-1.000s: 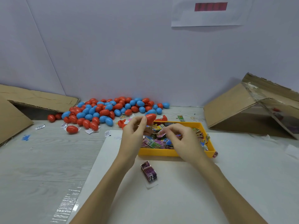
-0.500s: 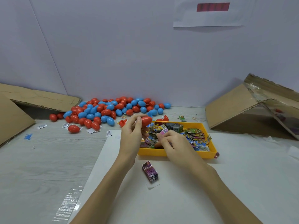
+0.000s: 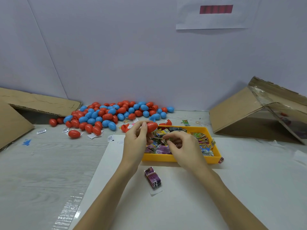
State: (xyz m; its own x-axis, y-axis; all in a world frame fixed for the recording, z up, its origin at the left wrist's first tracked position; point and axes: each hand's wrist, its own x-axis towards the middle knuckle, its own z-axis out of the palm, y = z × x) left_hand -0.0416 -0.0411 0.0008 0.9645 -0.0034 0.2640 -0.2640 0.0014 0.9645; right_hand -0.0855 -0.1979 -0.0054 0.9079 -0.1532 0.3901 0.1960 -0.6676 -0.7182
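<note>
My left hand (image 3: 135,143) holds a red plastic egg shell (image 3: 152,127) between thumb and fingers, just above the left end of the yellow tray (image 3: 176,158). My right hand (image 3: 184,146) hovers over the tray and pinches a small folded printed packet (image 3: 167,139) at its fingertips. The tray is filled with several colourful folded packets (image 3: 203,143). A banded purple stack of packets (image 3: 153,177) lies on the white sheet (image 3: 199,196) in front of the tray.
A heap of red and blue plastic eggs (image 3: 106,115) covers the table at the back left. An open red half shell (image 3: 124,127) lies near the tray. Cardboard boxes lie tipped at the far left (image 3: 39,102) and right (image 3: 252,117). The wall stands close behind.
My right hand has moved from the tray's left part, lifting a small packet toward the egg shell. My left hand kept the red shell almost still.
</note>
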